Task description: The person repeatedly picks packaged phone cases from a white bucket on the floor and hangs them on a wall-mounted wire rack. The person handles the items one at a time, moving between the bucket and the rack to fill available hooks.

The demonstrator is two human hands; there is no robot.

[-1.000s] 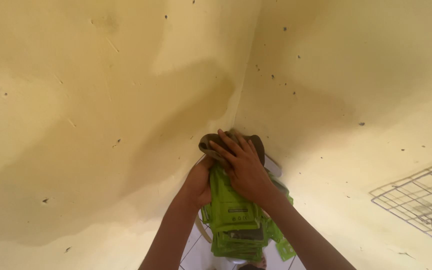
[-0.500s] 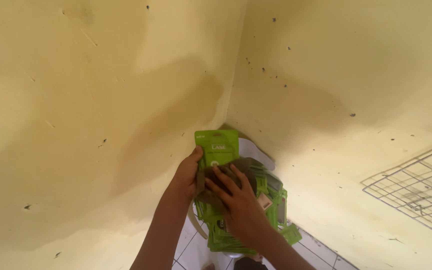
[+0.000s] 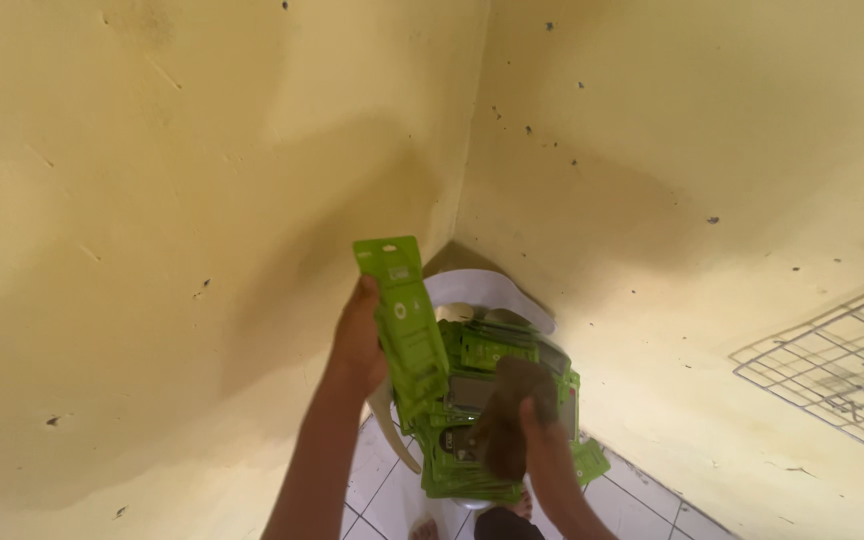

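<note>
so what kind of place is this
Probably a plain back room or small shop corner: bare yellow walls, a white tiled floor, a wire rack on the wall, and green packets heaped on a white plastic chair.

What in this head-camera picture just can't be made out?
- Right hand: a brown cloth covers most of it; its grip is unclear.
- Left hand: its fingers lie hidden behind the green packets it holds up.
- White plastic chair: the seat is buried under the pile of green packets.
- Wire rack: cut off by the right edge.
- Packet print: too small and blurred.
</note>
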